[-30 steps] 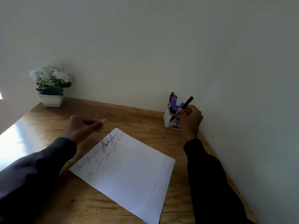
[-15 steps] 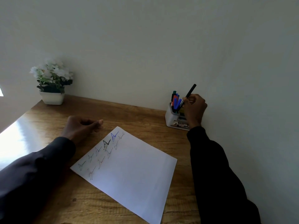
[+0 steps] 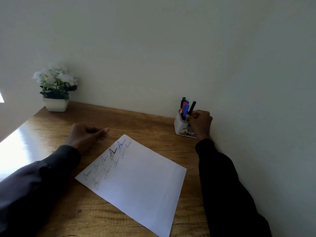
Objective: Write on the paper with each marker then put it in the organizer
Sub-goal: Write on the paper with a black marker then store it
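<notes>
Lower now than half a second ago, the black marker (image 3: 191, 108) has gone down into the organizer (image 3: 179, 125), and the right hand (image 3: 200, 124) has dropped with it. Its fingers (image 3: 191, 116) are pinched around the middle of the marker. The marker's long side runs almost straight up, leaning a bit toward 1 o'clock, with its cap end up and its low end hidden inside the organizer.

One white organizer stands at the far right of the desk (image 3: 136, 122), close to the wall. Other markers stand in it too: one green (image 3: 183, 100), one red (image 3: 184, 106), and at least two blue ones (image 3: 186, 110). They all point up. They crowd each other, so the count is not sure.

One sheet of paper (image 3: 140, 182) lies flat in the middle of the desk, turned at a slant. Two rows of small writing run along its edge at 10 o'clock.

The left hand (image 3: 87, 135) rests on the desk at 10 o'clock from the paper, loosely curled and holding nothing.

One flower pot (image 3: 55, 104) sits at the far left corner.
</notes>
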Demonstrator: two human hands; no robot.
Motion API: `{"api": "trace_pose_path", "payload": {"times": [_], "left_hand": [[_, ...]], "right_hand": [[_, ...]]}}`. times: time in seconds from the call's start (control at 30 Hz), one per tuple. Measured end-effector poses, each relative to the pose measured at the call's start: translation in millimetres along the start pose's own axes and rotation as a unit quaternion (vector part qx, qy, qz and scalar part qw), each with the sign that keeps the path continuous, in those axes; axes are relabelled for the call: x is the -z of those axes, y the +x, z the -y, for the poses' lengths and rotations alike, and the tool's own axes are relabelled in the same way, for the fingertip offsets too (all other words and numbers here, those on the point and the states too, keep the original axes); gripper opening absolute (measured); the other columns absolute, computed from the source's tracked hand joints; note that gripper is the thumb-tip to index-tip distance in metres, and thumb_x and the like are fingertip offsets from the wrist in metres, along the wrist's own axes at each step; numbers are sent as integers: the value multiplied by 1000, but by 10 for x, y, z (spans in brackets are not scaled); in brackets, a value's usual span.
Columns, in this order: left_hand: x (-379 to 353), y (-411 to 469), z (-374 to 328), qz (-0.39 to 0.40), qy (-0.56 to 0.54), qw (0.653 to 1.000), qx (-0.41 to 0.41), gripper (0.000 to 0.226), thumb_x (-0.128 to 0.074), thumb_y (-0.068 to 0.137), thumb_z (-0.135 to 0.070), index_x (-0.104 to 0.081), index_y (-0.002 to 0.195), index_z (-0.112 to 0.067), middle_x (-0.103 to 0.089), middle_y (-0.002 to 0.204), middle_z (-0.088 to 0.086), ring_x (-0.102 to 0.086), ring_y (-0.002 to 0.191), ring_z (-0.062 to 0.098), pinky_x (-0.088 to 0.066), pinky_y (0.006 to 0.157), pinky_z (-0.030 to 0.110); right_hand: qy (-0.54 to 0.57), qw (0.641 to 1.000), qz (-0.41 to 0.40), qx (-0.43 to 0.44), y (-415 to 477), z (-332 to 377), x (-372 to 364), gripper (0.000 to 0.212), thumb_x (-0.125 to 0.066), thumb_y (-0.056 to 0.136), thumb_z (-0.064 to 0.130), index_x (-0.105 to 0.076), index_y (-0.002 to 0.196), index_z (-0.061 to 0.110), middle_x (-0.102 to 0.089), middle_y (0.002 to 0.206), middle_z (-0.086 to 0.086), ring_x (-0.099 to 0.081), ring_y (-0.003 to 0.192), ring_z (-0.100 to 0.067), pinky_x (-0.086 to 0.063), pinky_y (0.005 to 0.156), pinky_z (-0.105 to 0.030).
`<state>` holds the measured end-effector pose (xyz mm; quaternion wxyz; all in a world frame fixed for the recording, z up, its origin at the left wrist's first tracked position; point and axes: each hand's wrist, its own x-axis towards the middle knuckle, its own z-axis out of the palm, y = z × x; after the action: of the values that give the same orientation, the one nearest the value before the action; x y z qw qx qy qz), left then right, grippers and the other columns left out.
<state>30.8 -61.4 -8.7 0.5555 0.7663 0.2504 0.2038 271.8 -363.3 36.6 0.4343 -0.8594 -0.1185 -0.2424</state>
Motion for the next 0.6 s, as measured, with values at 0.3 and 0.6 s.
{"api": "trace_pose_path", "payload": {"times": [0.3, 0.6], "left_hand": [[11, -11, -11, 7, 5, 1000, 2, 20, -76, 86, -27, -78, 93, -9, -77, 83, 3, -73, 81, 21, -60, 83, 44], [31, -18, 4, 10, -8, 1000, 2, 18, -76, 86, -24, -78, 92, -7, -77, 83, 4, -72, 81, 23, -60, 83, 44]], "right_hand": [[25, 999, -19, -6, -71, 24, 25, 20, -80, 86, 10, -78, 103, -1, -77, 95, -15, -67, 77, -14, -48, 63, -8], [17, 1000, -18, 1, -231, 87, -52, 24, -74, 86, -5, -76, 110, -4, -74, 98, -9, -67, 84, -15, -46, 65, -1]]}}
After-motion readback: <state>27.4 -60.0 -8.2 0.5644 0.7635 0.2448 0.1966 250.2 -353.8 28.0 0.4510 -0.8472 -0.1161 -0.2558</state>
